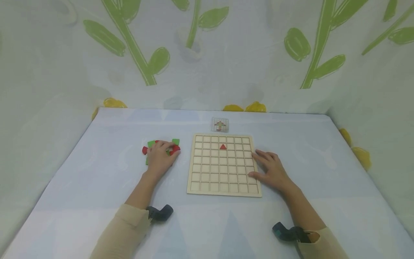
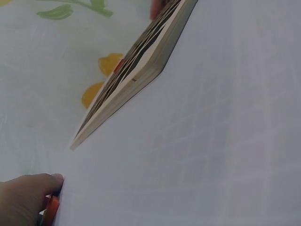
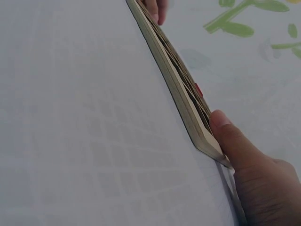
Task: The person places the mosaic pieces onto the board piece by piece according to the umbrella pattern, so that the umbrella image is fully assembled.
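Head view: left of centre, the left hand point(image 1: 159, 158) lies over red and green pieces point(image 1: 175, 148), its fingers' grip impossible to tell; the right hand point(image 1: 273, 171), fingers apart, touches the gridded board point(image 1: 224, 167) at centre

Left wrist view: an orange-red piece point(image 2: 51, 210) shows by the left thumb point(image 2: 47, 182), lower left

Right wrist view: the right thumb point(image 3: 237, 148) rests on the board's edge

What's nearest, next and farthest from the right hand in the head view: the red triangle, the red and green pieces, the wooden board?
1. Wooden board: right hand at its right edge.
2. Red triangle: on the board, left of that hand.
3. Red and green pieces: left of the board.
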Demonstrator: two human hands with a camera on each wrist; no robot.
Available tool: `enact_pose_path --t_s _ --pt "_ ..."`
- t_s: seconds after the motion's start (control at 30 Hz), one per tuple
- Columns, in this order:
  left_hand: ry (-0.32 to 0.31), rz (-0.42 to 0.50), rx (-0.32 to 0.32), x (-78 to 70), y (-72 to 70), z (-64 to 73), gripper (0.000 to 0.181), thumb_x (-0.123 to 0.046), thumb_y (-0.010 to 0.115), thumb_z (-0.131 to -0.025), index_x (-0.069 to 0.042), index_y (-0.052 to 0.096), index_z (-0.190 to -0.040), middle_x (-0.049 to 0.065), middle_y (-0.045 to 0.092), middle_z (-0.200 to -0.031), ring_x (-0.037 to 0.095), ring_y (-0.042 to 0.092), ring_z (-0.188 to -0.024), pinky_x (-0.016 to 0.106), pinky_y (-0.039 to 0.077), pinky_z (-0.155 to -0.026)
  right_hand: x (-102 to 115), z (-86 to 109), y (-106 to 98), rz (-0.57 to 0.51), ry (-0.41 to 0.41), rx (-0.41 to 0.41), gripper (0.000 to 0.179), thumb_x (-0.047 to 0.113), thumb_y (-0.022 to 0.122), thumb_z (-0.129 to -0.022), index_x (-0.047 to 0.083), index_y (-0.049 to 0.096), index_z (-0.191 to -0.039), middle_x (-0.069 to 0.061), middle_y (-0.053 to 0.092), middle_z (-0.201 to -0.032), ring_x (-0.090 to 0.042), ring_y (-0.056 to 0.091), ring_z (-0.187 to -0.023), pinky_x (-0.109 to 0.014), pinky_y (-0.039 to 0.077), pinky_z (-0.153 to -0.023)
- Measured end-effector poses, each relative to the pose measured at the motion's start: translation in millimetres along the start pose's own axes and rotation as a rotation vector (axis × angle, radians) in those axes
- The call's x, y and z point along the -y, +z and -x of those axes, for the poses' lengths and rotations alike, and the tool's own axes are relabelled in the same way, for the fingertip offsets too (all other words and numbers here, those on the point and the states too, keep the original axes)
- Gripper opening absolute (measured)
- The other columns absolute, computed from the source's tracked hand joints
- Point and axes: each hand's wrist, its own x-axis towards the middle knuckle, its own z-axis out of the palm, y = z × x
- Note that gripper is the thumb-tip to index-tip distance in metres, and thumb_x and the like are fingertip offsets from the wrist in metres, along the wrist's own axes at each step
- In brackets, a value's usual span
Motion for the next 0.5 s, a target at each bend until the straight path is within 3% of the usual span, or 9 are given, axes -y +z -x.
enact_pose_path --t_s 0.23,0.5 --pt "0.078 0.006 0.009 -1.6 2.0 -0.3 0.031 -0.023 0.071 -0.083 -0.008 0.069 -0.111 0.013 0.063 -0.109 0.033 0.052 -0.109 0.055 0.029 -0.094 -2.7 -1.2 0.3 -0.009 -0.010 -0.005 0.073 0.043 0.072 -0.079 0.008 0.047 -0.138 -0.016 0.039 -0.145 -0.042 0.031 -0.128 -0.060 0.028 -0.100" --pt "0.010 -0.050 0.129 -10.4 0.1 -3.7 0.045 -0.028 0.067 -0.086 -0.010 0.061 -0.127 0.014 0.058 -0.116 0.032 0.049 -0.111 0.053 0.029 -0.096 -1.4 -0.3 0.5 -0.017 -0.005 -0.004 0.073 0.042 0.073 -0.079 0.008 0.048 -0.138 -0.016 0.039 -0.145 -0.042 0.031 -0.127 -0.060 0.028 -0.100"
